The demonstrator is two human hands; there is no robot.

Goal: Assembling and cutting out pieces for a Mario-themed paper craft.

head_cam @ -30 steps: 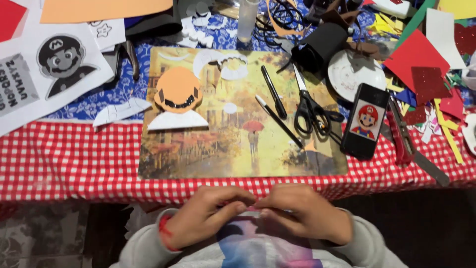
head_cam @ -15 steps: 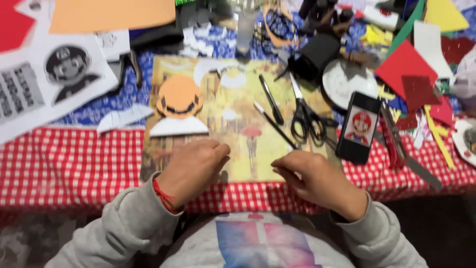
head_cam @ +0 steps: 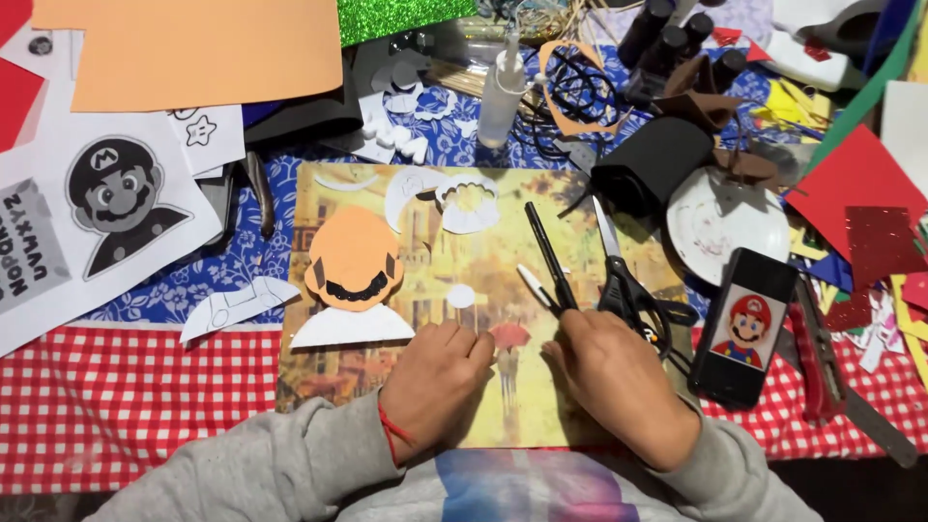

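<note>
Right hand (head_cam: 619, 372) closes its fingers on the lower end of a black pen (head_cam: 548, 253) lying slantwise on the picture mat (head_cam: 503, 406) beside the scissors (head_cam: 619, 280), left hand (head_cam: 440, 372) resting loosely curled and empty nearby; pen looks light, rigid, smooth, likely best pinched mid-barrel

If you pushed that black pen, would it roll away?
Probably a little: the black pen looks round and thin, so a sideways nudge might roll it. It lies flat on the picture mat, beside the right hand, so it likely wouldn't go far.
</note>
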